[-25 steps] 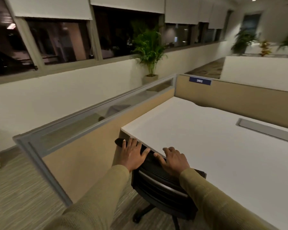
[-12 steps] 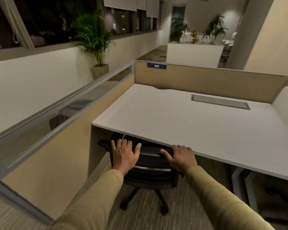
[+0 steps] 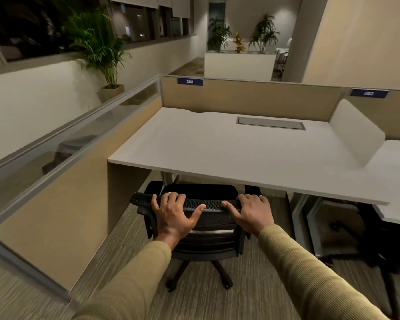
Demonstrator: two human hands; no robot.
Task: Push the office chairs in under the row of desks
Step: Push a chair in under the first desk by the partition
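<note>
I see a potted palm (image 3: 102,49) by the dark windows (image 3: 28,26) on my left, more plants (image 3: 240,35) (three, perhaps) atop a white planter box (image 3: 238,66).

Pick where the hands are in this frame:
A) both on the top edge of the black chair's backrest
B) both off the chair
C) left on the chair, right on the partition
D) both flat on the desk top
A: the left hand and the right hand both rest on the top edge of the black chair backrest, in front of the desk.
</note>
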